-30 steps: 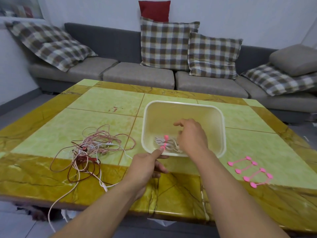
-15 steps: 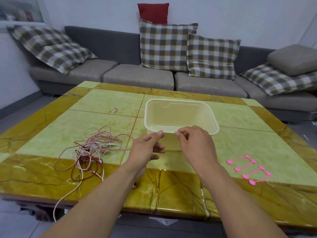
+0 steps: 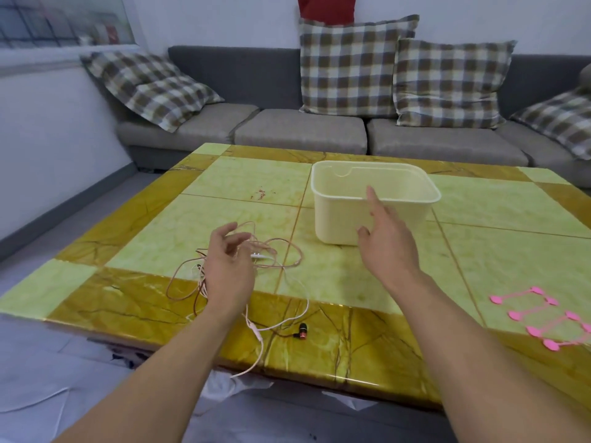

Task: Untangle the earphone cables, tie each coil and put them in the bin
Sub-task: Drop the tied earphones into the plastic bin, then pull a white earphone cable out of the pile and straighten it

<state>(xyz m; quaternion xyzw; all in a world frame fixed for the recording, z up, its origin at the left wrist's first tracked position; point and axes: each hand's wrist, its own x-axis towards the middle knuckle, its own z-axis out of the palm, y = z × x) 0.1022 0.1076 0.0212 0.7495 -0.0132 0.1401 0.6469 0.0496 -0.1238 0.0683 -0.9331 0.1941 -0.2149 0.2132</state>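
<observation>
Cables (image 3: pixel 256 263) lie tangled on the bench (image 3: pixel 479 251) left of the bin (image 3: pixel 339 215), so we hover our loosely open left hand (image 3: pixel 228 266) over them, our open right hand (image 3: pixel 387 238) empty beside the bin

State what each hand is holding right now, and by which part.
Nothing is held. The left hand hovers open over the tangled earphone cables, fingers loosely curled; the right hand is open in front of the bin.

Bare table (image 3: pixel 367 276) lies between the tangled cables (image 3: pixel 271 251) and bin (image 3: pixel 339 219).
</observation>
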